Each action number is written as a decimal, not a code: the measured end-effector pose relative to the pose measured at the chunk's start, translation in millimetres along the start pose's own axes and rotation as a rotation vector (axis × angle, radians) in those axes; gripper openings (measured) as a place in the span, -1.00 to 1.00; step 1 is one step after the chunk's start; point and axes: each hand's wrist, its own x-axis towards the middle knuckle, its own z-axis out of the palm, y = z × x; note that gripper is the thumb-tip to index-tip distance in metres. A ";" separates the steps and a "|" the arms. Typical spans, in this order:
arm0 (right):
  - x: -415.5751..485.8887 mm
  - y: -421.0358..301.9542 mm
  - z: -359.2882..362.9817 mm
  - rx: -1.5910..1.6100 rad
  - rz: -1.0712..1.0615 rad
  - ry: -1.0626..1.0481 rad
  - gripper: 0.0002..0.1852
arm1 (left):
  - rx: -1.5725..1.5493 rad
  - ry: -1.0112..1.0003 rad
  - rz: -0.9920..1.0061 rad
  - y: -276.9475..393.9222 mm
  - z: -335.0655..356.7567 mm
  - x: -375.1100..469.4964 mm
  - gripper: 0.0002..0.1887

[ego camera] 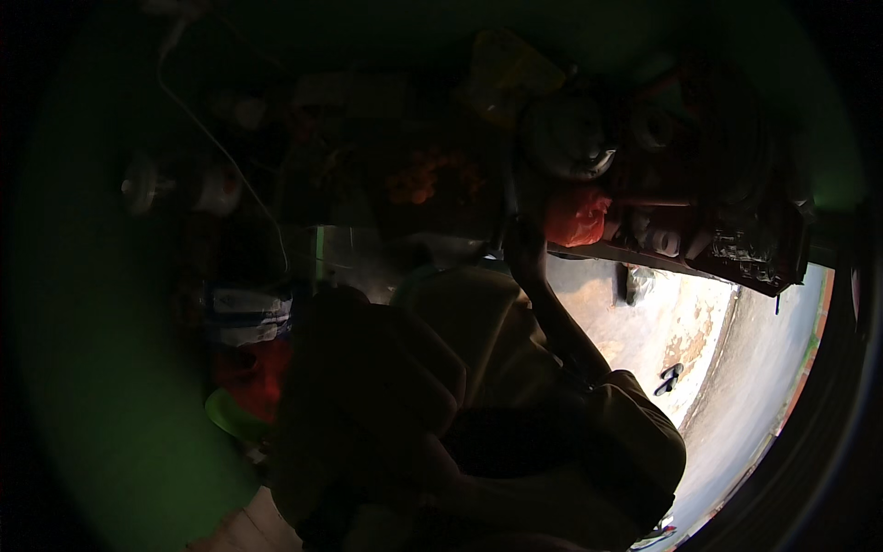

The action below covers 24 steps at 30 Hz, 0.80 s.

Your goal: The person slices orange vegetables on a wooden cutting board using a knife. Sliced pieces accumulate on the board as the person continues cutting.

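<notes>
Deep shadow covers most of the work surface. My right hand (526, 245) is at its front edge, just left of a red plastic bag (578, 217). It appears to touch the side of a dark tray or board (509, 190), but its fingers are too dark to make out. Small orange pieces (417, 186), seemingly cut food, lie in a heap on the dark surface ahead of me. On my left side the arm merges with the shadow, and my left hand cannot be told from it. A round metal lid or pot (569, 141) stands behind the red bag.
A yellow packet (514, 65) lies at the back. Jars (141, 186) and a hanging white cable (221, 148) are at the left, above a blue-white package (248, 314) and a red bag (252, 379). A wire rack (741, 245) stands right; slippers (668, 379) lie on the bright ground.
</notes>
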 end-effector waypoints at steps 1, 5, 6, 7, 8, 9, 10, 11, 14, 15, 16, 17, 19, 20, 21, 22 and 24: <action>1.3 7.5 -1.4 -0.025 0.010 -0.043 -0.78 | 0.007 0.035 -0.021 -2.9 -0.2 -1.8 -0.63; -3.0 12.8 1.2 -0.104 0.047 -0.189 -0.82 | 0.019 0.144 -0.094 -11.3 -3.5 -7.0 -0.63; 2.1 8.3 3.8 -0.123 0.036 -0.215 -0.83 | 0.018 0.158 -0.099 -12.3 -3.7 -6.0 -0.63; 4.2 10.8 7.7 -0.161 -0.048 -0.214 -0.83 | 0.015 0.170 -0.112 -12.4 -3.7 -9.1 -0.62; 5.1 14.9 12.6 -0.197 -0.133 -0.211 -0.83 | 0.016 0.178 -0.121 -12.7 -5.1 -8.0 -0.62; 6.0 10.9 20.1 -0.230 -0.221 -0.212 -0.83 | 0.016 0.187 -0.123 -13.7 -7.5 -7.4 -0.62; 3.7 4.8 22.0 -0.260 -0.178 -0.213 -0.81 | 0.011 0.197 -0.125 -15.1 -7.3 -9.0 -0.62; -1.0 -3.1 21.7 -0.290 -0.134 -0.212 -0.78 | 0.002 0.202 -0.132 -15.8 -5.2 -11.0 -0.62; -6.6 -8.7 24.6 -0.330 -0.038 -0.248 -0.75 | -0.002 0.222 -0.141 -17.3 -4.5 -14.8 -0.61; -7.2 -8.3 23.6 -0.338 -0.012 -0.268 -0.75 | -0.003 0.226 -0.143 -17.4 -5.2 -14.6 -0.61; -8.5 -7.6 23.9 -0.334 0.018 -0.267 -0.76 | -0.009 0.228 -0.143 -18.0 -5.4 -15.2 -0.61; -10.0 -6.4 24.4 -0.329 0.048 -0.266 -0.76 | -0.010 0.232 -0.146 -18.4 -4.8 -17.3 -0.60; -10.0 -4.4 27.2 -0.327 0.023 -0.266 -0.78 | -0.015 0.236 -0.146 -18.6 -5.9 -17.4 -0.60; -9.9 -2.5 28.6 -0.329 -0.026 -0.265 -0.79 | -0.022 0.234 -0.142 -17.8 -6.3 -18.0 -0.60; -9.5 -1.8 29.8 -0.329 -0.077 -0.265 -0.80 | -0.015 0.235 -0.138 -18.1 -7.6 -17.1 -0.60; -8.9 -2.0 30.2 -0.308 -0.103 -0.255 -0.84 | -0.013 0.226 -0.137 -16.0 -9.0 -19.5 -0.59; -5.6 -11.2 27.8 -0.309 -0.194 -0.229 -0.87 | -0.045 0.204 -0.064 -31.1 -14.9 -13.3 -0.59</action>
